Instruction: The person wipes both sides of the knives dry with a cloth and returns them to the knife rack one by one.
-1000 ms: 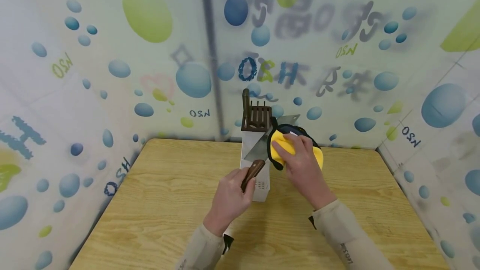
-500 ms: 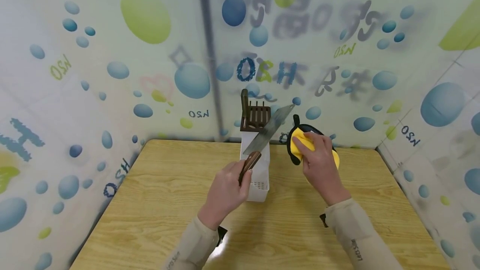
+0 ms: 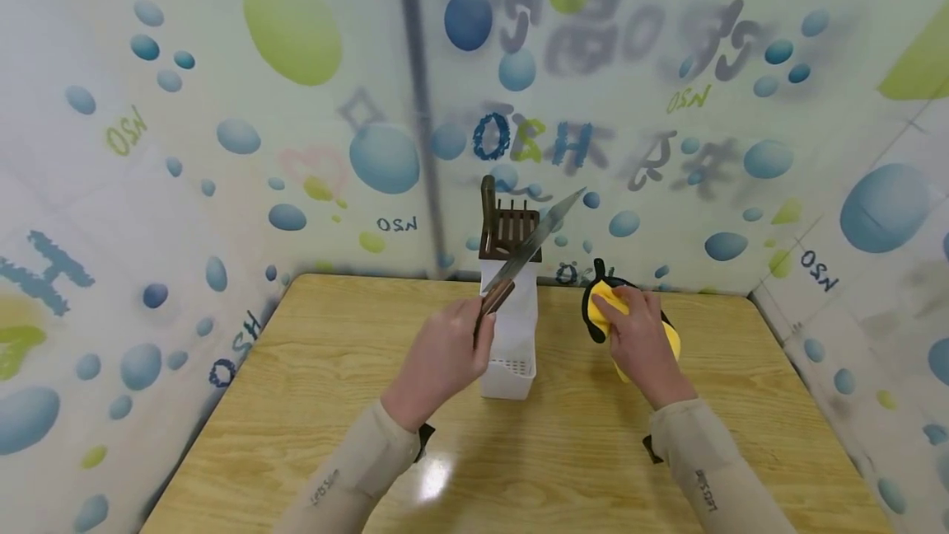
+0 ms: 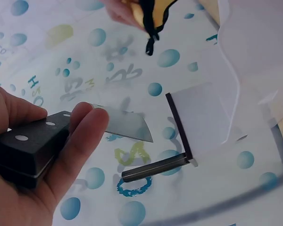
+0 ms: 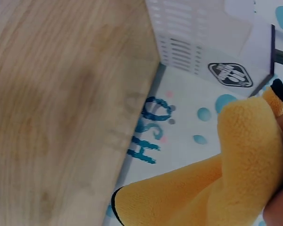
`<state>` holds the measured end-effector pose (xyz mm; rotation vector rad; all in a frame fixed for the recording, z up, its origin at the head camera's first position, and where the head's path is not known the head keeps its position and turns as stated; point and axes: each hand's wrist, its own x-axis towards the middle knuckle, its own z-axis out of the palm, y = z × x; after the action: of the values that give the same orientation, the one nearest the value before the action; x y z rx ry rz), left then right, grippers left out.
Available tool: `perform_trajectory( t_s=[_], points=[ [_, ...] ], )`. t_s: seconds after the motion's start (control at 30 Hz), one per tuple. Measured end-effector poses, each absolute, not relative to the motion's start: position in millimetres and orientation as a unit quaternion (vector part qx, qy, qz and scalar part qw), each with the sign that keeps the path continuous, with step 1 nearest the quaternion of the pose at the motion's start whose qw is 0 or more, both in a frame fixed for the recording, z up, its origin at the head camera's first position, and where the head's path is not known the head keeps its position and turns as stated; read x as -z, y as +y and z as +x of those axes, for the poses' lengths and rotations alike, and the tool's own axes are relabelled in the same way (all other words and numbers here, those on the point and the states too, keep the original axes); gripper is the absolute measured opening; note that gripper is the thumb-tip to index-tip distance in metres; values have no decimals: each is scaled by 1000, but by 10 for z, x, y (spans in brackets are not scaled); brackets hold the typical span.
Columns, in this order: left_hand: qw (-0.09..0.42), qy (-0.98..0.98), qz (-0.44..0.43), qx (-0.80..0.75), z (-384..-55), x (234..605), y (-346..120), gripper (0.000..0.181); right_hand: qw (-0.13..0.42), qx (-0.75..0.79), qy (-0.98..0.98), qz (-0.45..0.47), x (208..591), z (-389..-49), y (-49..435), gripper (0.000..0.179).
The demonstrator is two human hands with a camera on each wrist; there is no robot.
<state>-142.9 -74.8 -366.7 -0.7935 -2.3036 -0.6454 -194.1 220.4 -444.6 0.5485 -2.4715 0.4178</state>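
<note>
My left hand (image 3: 443, 353) grips the dark riveted handle of a kitchen knife (image 3: 535, 239), its broad blade slanting up and away to the right. In the left wrist view the handle lies across the palm, and the blade (image 4: 129, 123) shows past the fingertips. Off to the right, my right hand (image 3: 647, 346) holds a bunched yellow cloth (image 3: 608, 303) with black edging, apart from the blade. Behind the knife stands a white knife holder (image 3: 511, 328) with a brown slotted top (image 3: 511, 229); one dark handle (image 3: 488, 208) sticks up from its left side.
The holder stands at the back of a wooden table (image 3: 334, 377). A patterned wall covering (image 3: 385, 159) with blue and green spots rises behind the table and along both sides. Perforations and a black label (image 5: 230, 74) mark the holder's side.
The cloth in my right hand has come off the blade and moved right and slightly down. My left hand has turned the knife, so its blade now appears narrower.
</note>
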Motion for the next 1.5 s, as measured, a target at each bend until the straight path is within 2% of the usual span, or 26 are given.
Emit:
perform_trajectory(
  t_s=[0.23,0.37,0.83,1.03,1.17,1.3,1.5],
  points=[
    [303,-881,-301,202,-1467,3504,-781,24,177,-162,-954,179,4631,-1953,2250,43],
    [300,-882,-310,191,-1491,3422,-795,28,139,-163,-962,171,4733,-1940,2266,43],
    [248,-902,-301,184,-1599,3096,-803,38,127,-130,-967,179,4981,-1979,2324,38],
    [214,-913,-305,169,-1655,2982,-803,34,112,-103,-973,171,5069,-1982,2392,35],
    [209,-915,-311,149,-1676,2900,-786,34,105,-89,-977,165,5137,-1993,2427,35],
    [197,-922,-309,125,-1702,2809,-762,34,83,-93,-979,159,5159,-2011,2438,36],
    [177,-933,-297,99,-1756,2703,-755,40,18,-111,-984,140,5037,-2051,2383,39]
  ],
)
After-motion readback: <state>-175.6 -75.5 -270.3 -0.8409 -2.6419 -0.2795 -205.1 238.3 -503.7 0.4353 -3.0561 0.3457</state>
